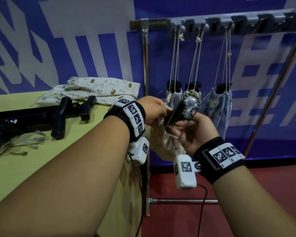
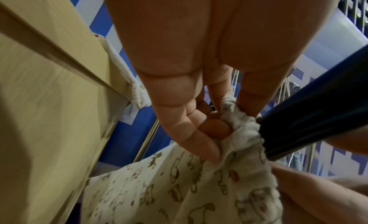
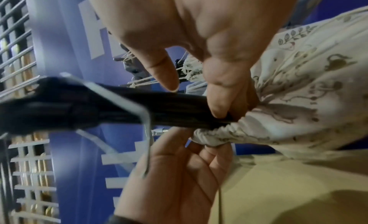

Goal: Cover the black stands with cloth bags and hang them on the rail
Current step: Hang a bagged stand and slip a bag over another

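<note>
A black stand point(image 1: 181, 111) is held tilted in front of the rack, its round toothed head point(image 1: 191, 104) pointing up. Its lower part sits inside a cream printed cloth bag point(image 1: 164, 141). My left hand point(image 1: 158, 109) pinches the gathered mouth of the bag point(image 2: 239, 129) against the stand's shaft point(image 2: 318, 117). My right hand point(image 1: 191, 127), palm up, curls around the shaft point(image 3: 111, 107) just above the bag point(image 3: 298, 101). On the rail point(image 1: 229, 23), three bagged stands point(image 1: 175, 98) hang by strings.
On the yellow-green table point(image 1: 24, 168) at the left lie more black stands point(image 1: 58, 120), a pile of printed bags point(image 1: 101, 89) and loose metal hooks point(image 1: 24, 142). The rack's upright pole point(image 1: 145, 65) stands at the table's corner, and its foot bar point(image 1: 183, 200) crosses the red floor.
</note>
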Tool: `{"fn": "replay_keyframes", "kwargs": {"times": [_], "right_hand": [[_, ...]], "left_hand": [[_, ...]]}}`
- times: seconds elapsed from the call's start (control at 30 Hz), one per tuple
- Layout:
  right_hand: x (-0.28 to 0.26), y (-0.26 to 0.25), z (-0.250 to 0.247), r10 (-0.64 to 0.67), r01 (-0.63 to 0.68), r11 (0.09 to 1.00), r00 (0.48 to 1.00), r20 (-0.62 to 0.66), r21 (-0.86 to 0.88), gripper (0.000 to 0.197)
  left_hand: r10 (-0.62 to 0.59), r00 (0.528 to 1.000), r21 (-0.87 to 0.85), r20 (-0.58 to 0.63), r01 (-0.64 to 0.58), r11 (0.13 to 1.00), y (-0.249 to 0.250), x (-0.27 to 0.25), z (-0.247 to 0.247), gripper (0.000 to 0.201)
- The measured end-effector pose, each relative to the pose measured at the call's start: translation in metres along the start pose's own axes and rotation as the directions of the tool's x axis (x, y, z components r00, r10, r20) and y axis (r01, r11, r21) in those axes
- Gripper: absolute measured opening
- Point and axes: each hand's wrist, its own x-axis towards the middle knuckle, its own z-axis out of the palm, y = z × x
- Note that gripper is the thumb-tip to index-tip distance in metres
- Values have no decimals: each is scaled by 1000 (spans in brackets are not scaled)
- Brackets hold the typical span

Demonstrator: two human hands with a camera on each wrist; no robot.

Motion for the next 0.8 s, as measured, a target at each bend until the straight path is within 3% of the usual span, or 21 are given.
{"fn": "replay_keyframes", "kwargs": {"times": [0.1,0.17,0.3,0.47,0.63,0.8], "right_hand": [[0,0,3,-47,40,996,995,-90,-84,37],[2,1,2,-53,36,990,991,-127,-137,24],[6,2,0,-95,53,958,986,-138,-282,23],[3,2,-7,-212,129,829,973,-93,-544,28],[3,-1,-4,-182,108,857,978,-101,-504,33],[1,-8,-6,-239,144,838,964,-118,-526,19]], "left_hand": [[12,1000,-89,9,-11,996,0,-2,1,12],[15,1000,-137,17,-12,991,0,-3,1,14],[43,992,-210,117,-18,978,2,-8,1,36],[104,982,-19,155,-102,995,2,-11,3,45],[153,982,27,115,-157,987,3,-10,1,44],[147,989,24,-10,-147,989,3,-3,-3,61]]}}
